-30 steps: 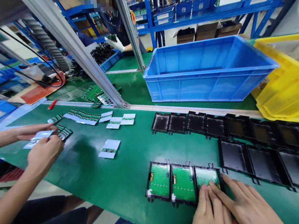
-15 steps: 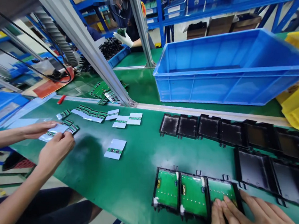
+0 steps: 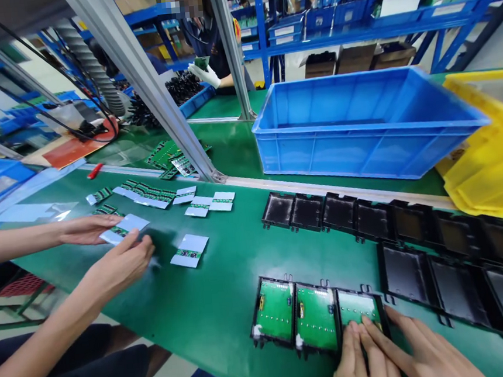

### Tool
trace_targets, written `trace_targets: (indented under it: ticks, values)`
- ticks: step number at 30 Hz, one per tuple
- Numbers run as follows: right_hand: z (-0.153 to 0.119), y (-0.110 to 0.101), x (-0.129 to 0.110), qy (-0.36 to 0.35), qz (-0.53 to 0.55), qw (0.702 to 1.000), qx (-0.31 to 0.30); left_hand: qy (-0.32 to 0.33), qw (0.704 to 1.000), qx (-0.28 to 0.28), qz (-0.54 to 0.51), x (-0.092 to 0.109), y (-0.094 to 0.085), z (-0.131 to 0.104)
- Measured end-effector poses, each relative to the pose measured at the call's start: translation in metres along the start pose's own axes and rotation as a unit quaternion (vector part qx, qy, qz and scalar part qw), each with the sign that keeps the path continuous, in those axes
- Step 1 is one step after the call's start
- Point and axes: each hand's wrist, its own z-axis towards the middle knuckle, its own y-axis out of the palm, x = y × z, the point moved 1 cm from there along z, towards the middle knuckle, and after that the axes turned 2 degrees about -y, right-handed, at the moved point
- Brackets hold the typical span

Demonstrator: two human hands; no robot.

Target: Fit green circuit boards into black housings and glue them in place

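Note:
At the lower right, my left hand (image 3: 355,361) and my right hand (image 3: 418,353) work at the third black plastic case (image 3: 380,312) in a short row. Its green circuit board (image 3: 357,307) lies inside, the near part hidden by my fingers. My left fingertips press together on the board. My right hand is closed around the case's right edge, one digit on the board and another along the outer side. Two more black cases with green circuit boards (image 3: 276,312) (image 3: 316,318) adjoin on the left, with white blobs at their corners.
Black cases without boards (image 3: 409,274) line the right. A large blue bin (image 3: 362,149) and a yellow bin (image 3: 487,162) stand behind. At left, a co-worker's hands (image 3: 121,261) hold a white-backed board strip (image 3: 125,227). More strips (image 3: 189,252) lie nearby. A metal post (image 3: 155,97) rises mid-bench.
The view has shifted slightly. My hands stay at the third case with fingers on its board. The co-worker's hands have moved right with the strip.

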Motion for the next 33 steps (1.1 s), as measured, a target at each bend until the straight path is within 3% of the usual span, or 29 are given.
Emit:
trace_targets:
  ticks: [6, 10, 15, 19, 26, 30, 33]
  values:
    - [-0.005, 0.007, -0.006, 0.027, -0.010, 0.999, -0.043, -0.034, 0.999, 0.010, -0.006, 0.002, 0.001, 0.000]
    - [-0.001, 0.006, -0.007, 0.053, 0.005, 0.996, -0.071, 0.054, 0.998, 0.031, 0.009, -0.002, 0.006, 0.000]
    - [0.016, -0.001, -0.012, 0.097, 0.012, 0.994, -0.048, 0.028, 0.998, 0.052, -0.004, -0.004, 0.011, -0.003]
    - [0.016, -0.003, -0.010, 0.155, 0.102, 0.982, -0.031, 0.007, 0.998, 0.015, -0.059, -0.010, 0.007, 0.003]
    - [-0.020, -0.011, 0.000, 0.193, 0.293, 0.927, -0.131, 0.037, 0.980, -0.054, -0.187, -0.040, -0.019, 0.029]
    - [-0.026, -0.023, 0.003, 0.239, 0.348, 0.901, -0.101, -0.006, 0.956, -0.138, -0.258, -0.069, -0.043, 0.030]
    - [-0.026, -0.027, 0.005, 0.263, 0.348, 0.897, -0.074, -0.054, 0.956, -0.171, -0.232, -0.091, -0.055, 0.026]
